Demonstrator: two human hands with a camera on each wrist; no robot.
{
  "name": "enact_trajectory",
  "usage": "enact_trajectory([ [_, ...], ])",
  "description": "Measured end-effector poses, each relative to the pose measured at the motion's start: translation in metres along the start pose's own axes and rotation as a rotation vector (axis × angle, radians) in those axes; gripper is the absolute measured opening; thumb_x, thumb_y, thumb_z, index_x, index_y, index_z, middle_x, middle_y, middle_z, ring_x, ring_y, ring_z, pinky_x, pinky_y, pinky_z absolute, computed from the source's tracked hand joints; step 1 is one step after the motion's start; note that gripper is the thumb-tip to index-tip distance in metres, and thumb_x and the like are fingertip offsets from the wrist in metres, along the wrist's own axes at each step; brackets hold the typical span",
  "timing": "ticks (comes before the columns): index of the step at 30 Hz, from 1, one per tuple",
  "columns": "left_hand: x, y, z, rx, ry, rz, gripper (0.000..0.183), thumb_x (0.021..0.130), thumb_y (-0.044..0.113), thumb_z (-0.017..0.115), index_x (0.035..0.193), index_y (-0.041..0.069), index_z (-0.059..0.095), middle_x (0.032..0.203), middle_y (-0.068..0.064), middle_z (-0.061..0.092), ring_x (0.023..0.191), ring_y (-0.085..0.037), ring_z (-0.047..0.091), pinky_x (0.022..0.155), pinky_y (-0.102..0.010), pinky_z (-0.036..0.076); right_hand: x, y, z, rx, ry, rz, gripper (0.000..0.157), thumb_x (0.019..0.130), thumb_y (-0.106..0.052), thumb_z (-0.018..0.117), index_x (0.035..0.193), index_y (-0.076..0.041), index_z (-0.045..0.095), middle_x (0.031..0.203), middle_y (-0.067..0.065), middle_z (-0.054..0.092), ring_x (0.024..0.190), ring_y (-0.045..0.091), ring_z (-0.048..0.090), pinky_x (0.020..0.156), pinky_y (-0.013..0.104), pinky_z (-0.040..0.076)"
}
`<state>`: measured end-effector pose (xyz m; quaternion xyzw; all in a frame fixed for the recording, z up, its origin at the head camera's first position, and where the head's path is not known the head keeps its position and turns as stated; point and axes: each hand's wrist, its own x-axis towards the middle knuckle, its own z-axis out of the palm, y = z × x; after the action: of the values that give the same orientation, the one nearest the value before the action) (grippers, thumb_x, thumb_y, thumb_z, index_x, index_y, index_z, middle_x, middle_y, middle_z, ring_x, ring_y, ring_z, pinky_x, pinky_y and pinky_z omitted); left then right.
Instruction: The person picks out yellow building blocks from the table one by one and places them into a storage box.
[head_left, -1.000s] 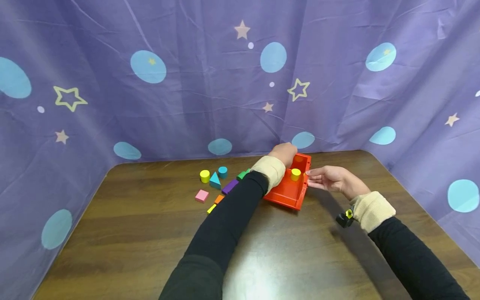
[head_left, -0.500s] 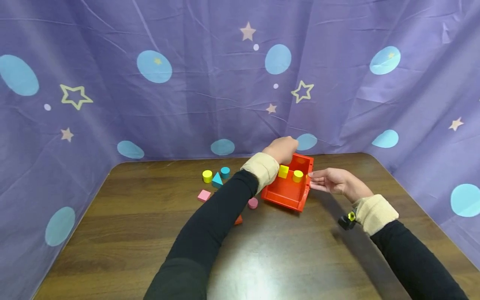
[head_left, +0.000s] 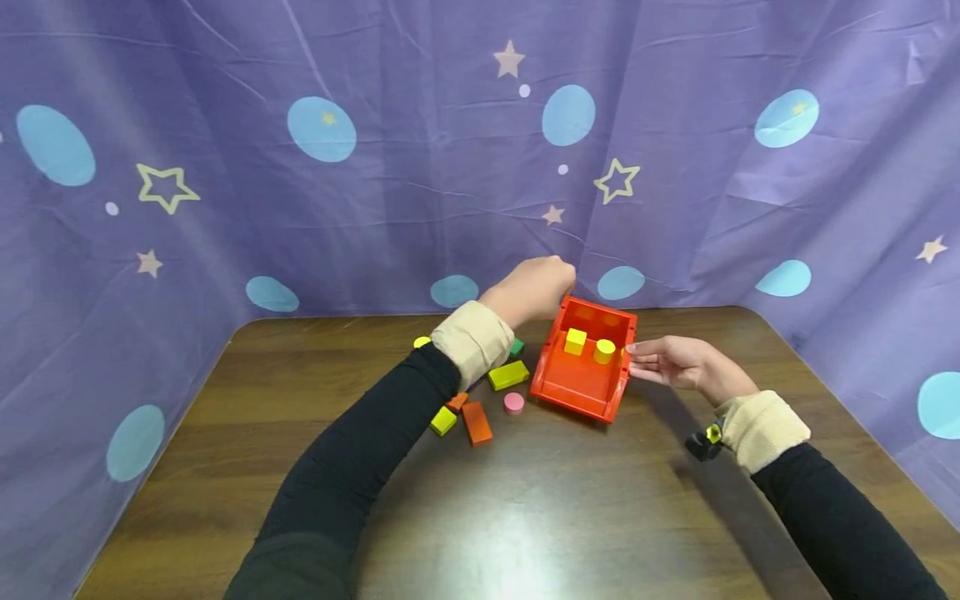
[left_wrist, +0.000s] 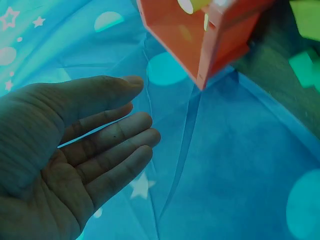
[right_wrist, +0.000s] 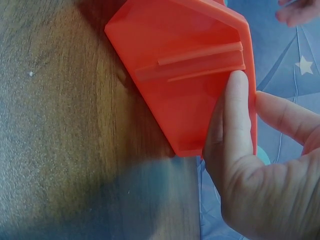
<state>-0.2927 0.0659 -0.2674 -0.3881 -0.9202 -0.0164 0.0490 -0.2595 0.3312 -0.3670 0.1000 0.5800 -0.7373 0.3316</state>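
Pinching the bin (head_left: pixel 579 388) by its side wall, my right hand (head_left: pixel 685 365) sits right of centre in the head frame. Just left, the bin holds a cylinder (head_left: pixel 604 352) and a cube (head_left: pixel 575 342); near mid-frame, apart from it, my left hand (head_left: pixel 532 289) hangs loosely spread.

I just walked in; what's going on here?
A person's right hand pinches the side of a red plastic bin holding a yellow cube and a yellow cylinder. The left hand, holding nothing, is near the bin's far left corner. Outside, an orange rectangular block and a pink round block, among others, lie on the brown wood-grain table.
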Motion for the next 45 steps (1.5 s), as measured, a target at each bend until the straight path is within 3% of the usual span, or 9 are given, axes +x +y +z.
enact_trajectory([
  [6,-0.024,-0.003,-0.010,0.031,0.005,0.013,0.029,0.087,-0.002,0.064,0.070,0.015,0.047,0.071,0.002,0.030,0.072,-0.017,0.034,0.066,-0.031,0.032,-0.003,0.000,-0.002,0.014,-0.002,0.002,0.035,0.106,-0.001,0.040,0.090,-0.005,0.071,0.089,0.003,0.073,0.084,0.013,0.071,0.084,0.025,0.060],
  [10,-0.035,-0.004,-0.009,0.045,0.005,0.022,0.029,0.087,0.001,0.067,0.070,0.015,0.049,0.069,0.002,0.034,0.070,-0.016,0.038,0.065,-0.031,0.036,-0.004,-0.001,-0.003,0.015,-0.003,0.001,0.035,0.106,-0.001,0.039,0.091,-0.005,0.070,0.088,0.003,0.073,0.083,0.012,0.071,0.084,0.024,0.060],
  [14,-0.043,-0.006,-0.001,0.042,0.007,0.017,0.026,0.086,0.005,0.070,0.070,0.016,0.052,0.070,0.002,0.043,0.070,-0.015,0.043,0.065,-0.033,0.043,-0.005,-0.001,-0.004,0.016,0.001,0.001,0.035,0.106,-0.001,0.038,0.091,-0.005,0.070,0.087,0.004,0.073,0.082,0.012,0.071,0.083,0.024,0.060],
  [21,-0.052,-0.011,0.015,0.014,-0.026,-0.009,0.035,0.085,0.011,0.075,0.066,0.017,0.046,0.070,0.002,0.043,0.069,-0.016,0.041,0.062,-0.031,0.039,-0.006,0.001,-0.004,0.017,-0.017,0.003,0.032,0.106,-0.002,0.038,0.093,-0.005,0.068,0.088,0.004,0.073,0.083,0.012,0.070,0.084,0.025,0.060],
  [28,-0.060,-0.017,0.035,-0.035,-0.107,-0.040,0.008,0.088,0.017,0.077,0.087,0.011,0.072,0.081,0.000,0.066,0.075,-0.015,0.058,0.070,-0.033,0.053,-0.003,0.001,-0.003,0.016,0.004,0.003,0.033,0.106,-0.002,0.038,0.092,-0.005,0.068,0.088,0.004,0.072,0.083,0.012,0.070,0.084,0.024,0.060],
  [31,-0.061,-0.019,0.044,-0.047,-0.127,-0.047,0.007,0.087,0.015,0.077,0.091,0.010,0.074,0.087,-0.002,0.071,0.078,-0.016,0.062,0.073,-0.034,0.055,-0.003,0.001,-0.003,0.021,0.000,0.003,0.032,0.106,-0.002,0.039,0.093,-0.005,0.069,0.088,0.004,0.073,0.083,0.013,0.071,0.084,0.025,0.060],
  [35,-0.062,-0.019,0.054,-0.055,-0.127,-0.048,0.007,0.085,0.012,0.077,0.083,0.009,0.070,0.077,0.000,0.062,0.072,-0.015,0.053,0.067,-0.032,0.049,-0.002,0.002,-0.003,0.024,-0.003,0.005,0.033,0.106,-0.002,0.039,0.093,-0.004,0.069,0.089,0.004,0.073,0.084,0.013,0.071,0.084,0.025,0.060],
  [45,-0.059,-0.018,0.075,-0.058,-0.167,-0.059,0.034,0.083,0.012,0.076,0.066,0.016,0.047,0.068,0.002,0.041,0.067,-0.016,0.042,0.059,-0.028,0.036,0.000,0.001,-0.001,0.028,-0.006,0.004,0.033,0.106,-0.002,0.041,0.091,-0.004,0.070,0.090,0.004,0.072,0.084,0.013,0.071,0.084,0.025,0.060],
])
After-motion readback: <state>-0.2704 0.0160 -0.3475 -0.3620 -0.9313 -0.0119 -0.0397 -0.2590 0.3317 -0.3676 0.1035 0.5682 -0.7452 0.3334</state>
